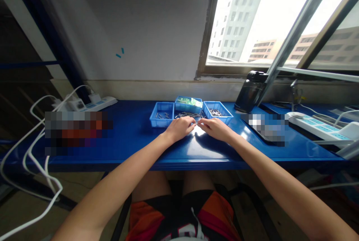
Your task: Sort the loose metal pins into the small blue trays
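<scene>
My left hand (181,128) and my right hand (215,128) meet fingertip to fingertip above the blue desk, in front of the trays. Both are closed in a pinch, and a tiny pale or shiny piece seems to sit between them, too small to name. Just behind my fingers lies a pile of small metal pins (189,115). The left blue tray (162,122) has a few slim metal pieces in it. In the right blue tray (226,118) there are many more short metal pieces (215,112). A blue tray at the back (188,98) holds a green, shiny packet or card (189,102).
A black bottle (250,91) stands at the back right, with a dark flat device (259,130), partly blurred out, before it. Power strips lie at the left (102,103) and right (322,126). White cables (42,171) hang over the desk's left side.
</scene>
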Demonstrator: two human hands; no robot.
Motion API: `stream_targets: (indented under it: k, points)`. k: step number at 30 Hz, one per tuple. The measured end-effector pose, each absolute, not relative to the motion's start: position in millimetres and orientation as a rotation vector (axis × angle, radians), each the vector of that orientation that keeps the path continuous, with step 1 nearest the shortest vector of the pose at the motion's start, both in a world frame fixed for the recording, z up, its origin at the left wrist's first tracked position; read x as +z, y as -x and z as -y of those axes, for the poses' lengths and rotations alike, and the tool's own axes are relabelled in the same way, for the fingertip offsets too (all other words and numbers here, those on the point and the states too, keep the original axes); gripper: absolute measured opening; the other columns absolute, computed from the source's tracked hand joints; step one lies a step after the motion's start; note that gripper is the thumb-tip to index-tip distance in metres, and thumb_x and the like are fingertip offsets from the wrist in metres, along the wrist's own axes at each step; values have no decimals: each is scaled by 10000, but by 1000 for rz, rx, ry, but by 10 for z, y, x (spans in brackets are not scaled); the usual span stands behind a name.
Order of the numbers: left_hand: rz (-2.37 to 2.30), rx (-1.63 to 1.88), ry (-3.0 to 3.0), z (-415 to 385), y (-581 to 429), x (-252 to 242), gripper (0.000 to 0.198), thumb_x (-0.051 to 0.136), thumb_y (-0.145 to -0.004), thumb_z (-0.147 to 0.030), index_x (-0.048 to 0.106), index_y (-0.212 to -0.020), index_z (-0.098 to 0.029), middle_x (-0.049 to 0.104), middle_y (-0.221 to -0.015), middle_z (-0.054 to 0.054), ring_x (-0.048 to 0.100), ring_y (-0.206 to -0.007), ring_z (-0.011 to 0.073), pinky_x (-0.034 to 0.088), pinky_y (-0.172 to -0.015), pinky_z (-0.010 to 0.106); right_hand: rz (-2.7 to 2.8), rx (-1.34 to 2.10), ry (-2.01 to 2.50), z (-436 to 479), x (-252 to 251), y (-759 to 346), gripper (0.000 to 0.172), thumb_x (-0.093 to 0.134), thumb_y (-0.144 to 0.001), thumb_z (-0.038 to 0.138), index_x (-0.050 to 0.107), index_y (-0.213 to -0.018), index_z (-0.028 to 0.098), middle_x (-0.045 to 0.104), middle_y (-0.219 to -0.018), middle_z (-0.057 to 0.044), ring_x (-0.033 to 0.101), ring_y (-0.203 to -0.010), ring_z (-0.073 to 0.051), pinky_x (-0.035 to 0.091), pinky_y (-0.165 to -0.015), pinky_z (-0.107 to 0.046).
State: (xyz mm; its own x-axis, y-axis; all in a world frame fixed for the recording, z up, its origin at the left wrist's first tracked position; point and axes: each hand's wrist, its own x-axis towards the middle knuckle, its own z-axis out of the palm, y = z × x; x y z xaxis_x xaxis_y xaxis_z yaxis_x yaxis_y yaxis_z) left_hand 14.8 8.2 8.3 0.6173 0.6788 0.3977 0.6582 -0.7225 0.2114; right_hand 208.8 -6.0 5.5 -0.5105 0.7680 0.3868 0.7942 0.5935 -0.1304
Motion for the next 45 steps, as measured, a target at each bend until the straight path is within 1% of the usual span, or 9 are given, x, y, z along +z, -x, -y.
stream_targets:
  k: [7,11,15,18,21,28,35,40,45]
  points:
    - [-1046,721,-2802,-108,-147,63,233,419,-858,-311,596,-977,-217,630,-868,11,598,-811,147,460,-726,234,2491,-44,1219,76,64,-2071,271,366,-894,313,605,-918,188,642,-690,-42,555,-573,-132,335,-556,-216]
    - [-1006,721,-2832,-72,-147,77,187,444,-824,-274,579,-943,-223,609,-875,-1,593,-788,140,457,-697,226,2513,-27,1208,81,63,-2056,252,382,-887,309,598,-911,181,622,-652,-31,544,-562,-128,328,-552,-214]
    - [-1064,718,-2840,-25,-149,107,153,478,-787,-280,542,-906,-207,609,-891,14,595,-751,155,454,-646,233,2489,-23,1265,81,70,-2060,247,409,-873,316,591,-984,191,584,-585,-2,506,-521,-115,314,-537,-210]
    - [-1153,645,-2831,-24,-152,104,146,475,-791,-288,521,-896,-198,630,-812,20,608,-733,180,453,-626,249,2469,-34,1292,79,78,-2074,260,438,-859,332,580,-1028,193,557,-549,15,469,-484,-104,299,-517,-207]
    - [-1216,582,-2831,-44,-152,84,153,450,-816,-301,517,-902,-194,646,-820,32,619,-741,198,458,-622,261,2448,-38,1283,67,77,-2087,273,439,-860,345,575,-1034,185,555,-547,16,462,-479,-101,296,-511,-205]
    - [-1244,530,-2828,-69,-149,73,202,408,-861,-317,526,-974,-200,651,-907,50,623,-808,195,466,-672,260,2478,-59,1278,50,64,-2099,294,363,-898,341,608,-933,183,593,-581,-22,509,-520,-122,305,-532,-213]
    - [-1243,493,-2863,-70,-150,71,250,353,-882,-313,563,-866,-179,641,-927,64,615,-833,194,464,-676,252,2405,-68,1244,49,64,-2119,327,324,-913,351,607,-951,192,631,-653,-34,528,-544,-124,323,-547,-213]
    - [-1240,514,-2877,-80,-151,58,285,303,-897,-318,554,-894,-184,641,-924,61,618,-828,205,470,-671,274,2362,-86,1288,22,45,-2141,309,342,-908,341,612,-958,199,660,-719,-45,574,-607,-138,341,-566,-211]
    - [-1250,530,-2864,-96,-150,39,269,305,-897,-301,548,-909,-187,645,-913,60,622,-821,209,475,-666,280,2320,-111,1328,9,42,-2151,316,333,-911,335,615,-976,209,669,-725,-43,592,-638,-146,353,-582,-213]
